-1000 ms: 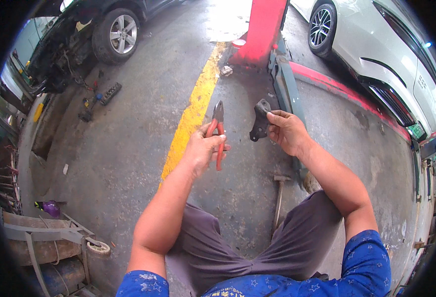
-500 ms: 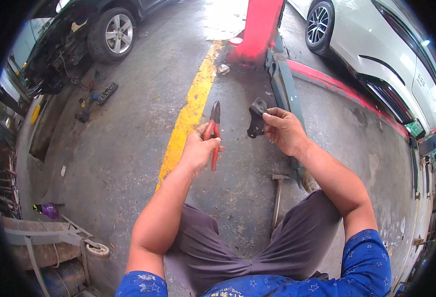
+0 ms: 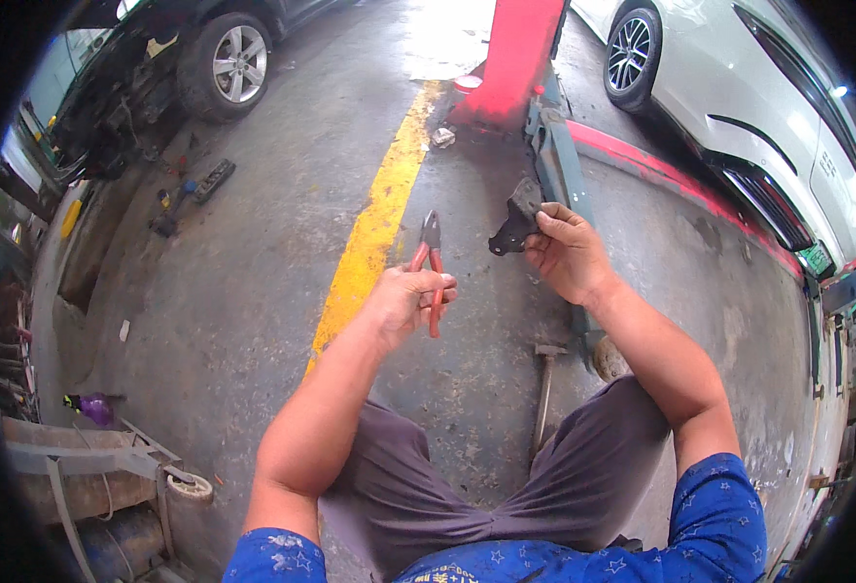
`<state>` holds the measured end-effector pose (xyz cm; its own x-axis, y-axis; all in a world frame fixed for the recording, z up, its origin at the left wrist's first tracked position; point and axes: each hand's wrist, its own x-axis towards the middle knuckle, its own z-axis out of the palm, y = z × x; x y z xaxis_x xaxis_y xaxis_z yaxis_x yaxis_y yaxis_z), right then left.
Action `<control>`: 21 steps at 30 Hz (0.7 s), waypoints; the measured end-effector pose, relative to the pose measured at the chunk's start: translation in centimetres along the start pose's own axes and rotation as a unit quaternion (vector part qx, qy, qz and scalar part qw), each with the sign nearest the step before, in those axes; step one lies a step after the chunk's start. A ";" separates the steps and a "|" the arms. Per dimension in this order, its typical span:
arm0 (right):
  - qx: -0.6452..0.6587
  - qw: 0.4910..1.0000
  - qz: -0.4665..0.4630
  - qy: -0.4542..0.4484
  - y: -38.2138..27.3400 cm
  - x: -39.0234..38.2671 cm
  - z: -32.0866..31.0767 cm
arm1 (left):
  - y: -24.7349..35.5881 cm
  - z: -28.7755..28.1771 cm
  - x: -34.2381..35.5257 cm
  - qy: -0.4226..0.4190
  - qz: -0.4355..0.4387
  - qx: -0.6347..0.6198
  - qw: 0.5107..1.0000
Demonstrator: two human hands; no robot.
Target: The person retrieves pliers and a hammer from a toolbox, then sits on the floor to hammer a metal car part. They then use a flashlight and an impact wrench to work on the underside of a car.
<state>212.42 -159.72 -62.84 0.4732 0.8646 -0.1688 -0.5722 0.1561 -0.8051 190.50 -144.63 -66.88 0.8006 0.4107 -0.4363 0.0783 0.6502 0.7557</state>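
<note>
My left hand point(image 3: 406, 303) is closed round the red handles of a pair of pliers point(image 3: 432, 233), whose dark jaws point away from me. In my right hand point(image 3: 574, 255) a black metal bracket point(image 3: 517, 220) is pinched between thumb and fingers. It has a bent upper part and a small hole near its lower left corner. Pliers and bracket are held apart, above the floor between my knees and the red post. A hammer point(image 3: 544, 389) stands or leans by my right knee, head up; its lower end is hidden by my leg.
A red lift post point(image 3: 515, 68) with a grey-green arm point(image 3: 562, 175) stands ahead. A white car point(image 3: 739, 107) is at the right, a dark car's wheel point(image 3: 237, 64) at far left. Tools point(image 3: 191, 194) lie left of the yellow line point(image 3: 374, 219). A wheeled frame point(image 3: 87, 462) is at lower left.
The bracket has turned in my right hand and risen slightly. My left hand has shifted a little to the right with the pliers, whose handles now look more spread.
</note>
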 end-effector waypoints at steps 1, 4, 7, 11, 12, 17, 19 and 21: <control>0.000 1.000 0.000 0.004 -0.1 0.0 0.2 | -0.1 0.0 0.0 0.002 0.004 0.015 1.000; 0.007 1.000 0.001 0.017 -0.6 -0.1 0.3 | -0.5 0.6 -0.4 0.025 0.054 0.089 0.994; 0.028 0.999 0.007 0.023 -0.4 0.3 -0.1 | -0.9 0.4 -0.2 0.027 0.101 0.162 0.981; 0.040 0.999 0.007 0.014 -0.4 0.3 -0.4 | -1.7 0.5 0.4 0.030 0.098 0.235 0.967; 0.042 0.999 0.007 0.008 -0.5 0.2 -0.4 | -1.7 0.8 0.5 0.030 0.093 0.247 0.964; 0.046 0.999 0.020 -0.011 -0.6 -0.3 0.2 | -1.7 1.0 0.4 -0.019 0.059 0.141 0.988; 0.048 0.998 0.017 -0.036 -0.8 -0.4 0.0 | -1.4 1.3 0.0 -0.039 0.033 0.107 0.993; 0.051 0.996 0.007 -0.066 -1.0 -0.6 -0.1 | -1.0 1.3 -0.5 -0.057 0.014 0.094 0.994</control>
<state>212.82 -160.42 -62.00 0.3763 0.9212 -0.0987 -0.6474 0.1852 -0.7393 190.85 -146.32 -66.76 0.8652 0.3451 -0.3638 0.1558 0.5046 0.8492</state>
